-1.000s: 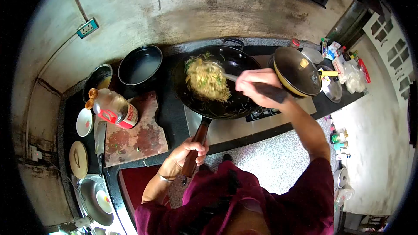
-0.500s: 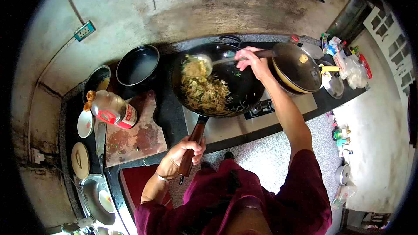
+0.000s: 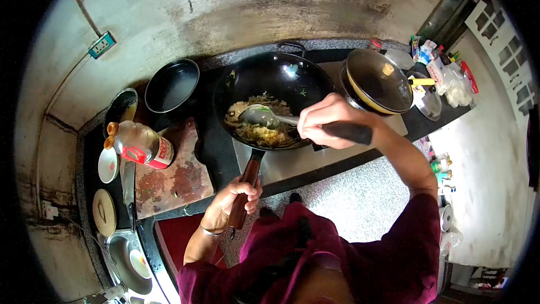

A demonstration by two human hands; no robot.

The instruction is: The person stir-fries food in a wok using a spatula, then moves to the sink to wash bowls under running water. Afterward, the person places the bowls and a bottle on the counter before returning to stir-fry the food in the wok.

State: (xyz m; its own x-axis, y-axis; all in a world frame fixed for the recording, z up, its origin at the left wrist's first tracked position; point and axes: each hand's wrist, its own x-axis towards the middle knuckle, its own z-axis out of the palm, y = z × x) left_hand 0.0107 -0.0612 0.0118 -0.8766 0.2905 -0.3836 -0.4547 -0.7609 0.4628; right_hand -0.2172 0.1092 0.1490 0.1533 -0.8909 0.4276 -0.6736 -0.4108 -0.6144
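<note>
Left hand clamped on the wok's wooden handle. My right hand is closed round the ladle, its bowl in the food.

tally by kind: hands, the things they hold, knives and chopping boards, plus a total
Hands, left hand and right hand: 2
Held wok: 1
Held ladle: 1
Knife: 1
Chopping board: 1
Total: 6
</note>
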